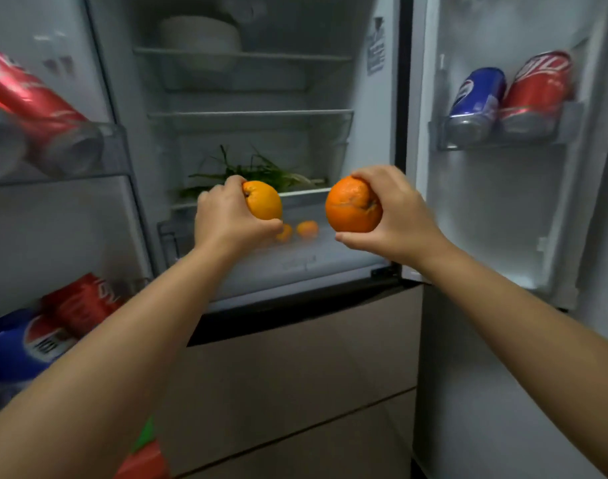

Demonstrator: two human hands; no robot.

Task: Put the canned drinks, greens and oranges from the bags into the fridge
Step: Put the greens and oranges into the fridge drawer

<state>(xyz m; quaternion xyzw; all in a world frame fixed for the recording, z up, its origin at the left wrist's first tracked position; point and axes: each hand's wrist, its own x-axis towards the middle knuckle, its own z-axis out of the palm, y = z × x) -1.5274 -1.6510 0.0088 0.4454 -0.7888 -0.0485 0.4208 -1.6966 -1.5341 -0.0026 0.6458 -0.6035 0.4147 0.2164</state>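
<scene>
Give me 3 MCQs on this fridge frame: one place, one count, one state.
1. Where do the leafy greens lie?
A. right door bin
B. shelf inside the fridge
C. left door bin

2. How many cans stand in the right door's clear bin?
A. two
B. four
C. none

3. What state is the left hand in?
A. empty
B. holding a can
C. grip shut on a round orange

Key: 1 B, greens show behind the hands on an inner shelf. 2 A, one blue can, one red can. 3 C, fingers wrap the fruit.
</scene>
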